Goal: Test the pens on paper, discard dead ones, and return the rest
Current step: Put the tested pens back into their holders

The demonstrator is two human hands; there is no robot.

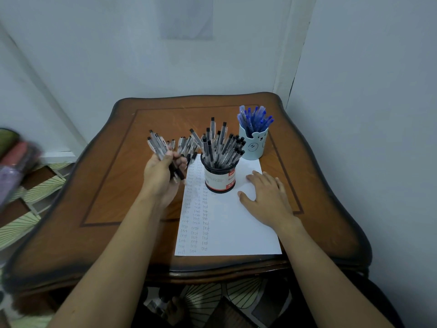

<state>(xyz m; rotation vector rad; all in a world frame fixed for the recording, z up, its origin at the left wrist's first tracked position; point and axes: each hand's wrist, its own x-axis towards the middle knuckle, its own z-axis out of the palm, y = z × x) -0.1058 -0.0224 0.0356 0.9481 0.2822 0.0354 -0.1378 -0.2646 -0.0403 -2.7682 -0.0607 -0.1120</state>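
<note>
- Pens [165, 144] with clear barrels and black caps fan out of the left hand [163, 178], whose fingers curl round the bundle above the counter [106, 185], just left of the paper [227, 233].
- Right hand [267, 197] lies palm down on the right half of the paper, fingers straight and spread, gripping nothing.
- White paper lies lengthwise on the right-of-centre part of the counter, its near edge close to the counter's front rim. Three columns of small handwritten marks run down its left side, and the right side is blank.
- Black cup [220, 179], mesh-sided with a red and white label, stands upright on the far end of the paper between the two hands. It is packed with black pens [223, 145] that lean outward, caps up.
- Blue cup [254, 145] with a bear face stands upright at the paper's far right corner, just beside the black cup. It holds blue pens [254, 118]; whether its base touches the paper cannot be told.
- Counter is brown wood with a dark scalloped rim and a thin dark inlaid line, set into a corner of pale walls [354, 91].
- Patterned floor tiles [40, 185] show to the left and under the front rim.
- Blurred pink and purple object [14, 166] sits at the left edge, too smeared to identify.
</note>
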